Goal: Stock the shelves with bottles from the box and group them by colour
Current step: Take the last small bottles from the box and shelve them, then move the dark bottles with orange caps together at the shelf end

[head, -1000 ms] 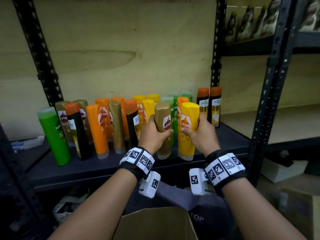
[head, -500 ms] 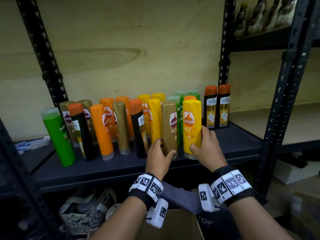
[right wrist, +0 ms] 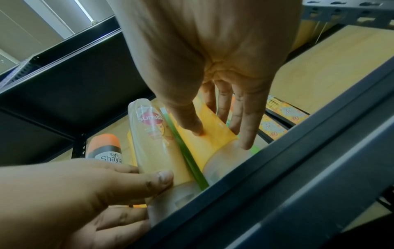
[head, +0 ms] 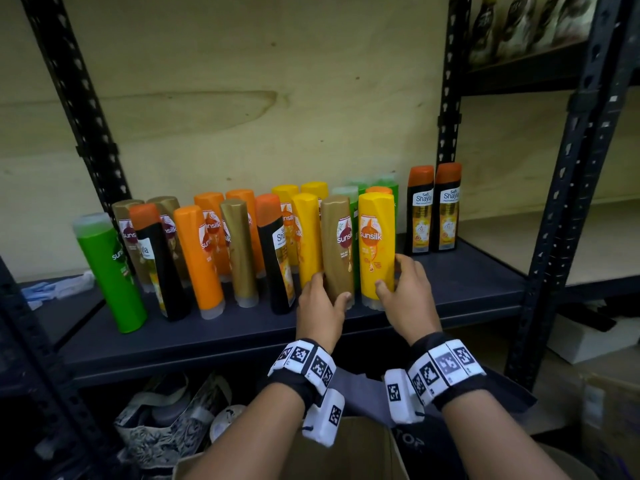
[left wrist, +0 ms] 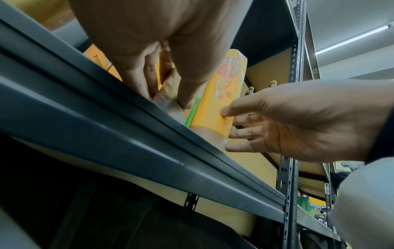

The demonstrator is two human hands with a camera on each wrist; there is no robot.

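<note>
Glossy plastic, metallic sheen: gold bottle (head: 337,244). Smooth glossy plastic, translucent cap: yellow bottle (head: 375,244). Matt dark paint, metal rim: shelf (head: 467,275). Pale smooth plywood: back panel (head: 242,98). Matt brown cardboard, near: box (head: 363,452).

"sunsilk" on gold bottle (head: 337,247), yellow bottle (head: 375,247); "Safi Shayla" on black bottles (head: 420,216).

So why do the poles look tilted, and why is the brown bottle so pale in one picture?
Head view: the wide, downward-looking lens tilts the poles near the edges. Right wrist view: the brown bottle looks washed out, almost white, and the near left hand is soft. Left wrist view: black under the shelf.
</note>
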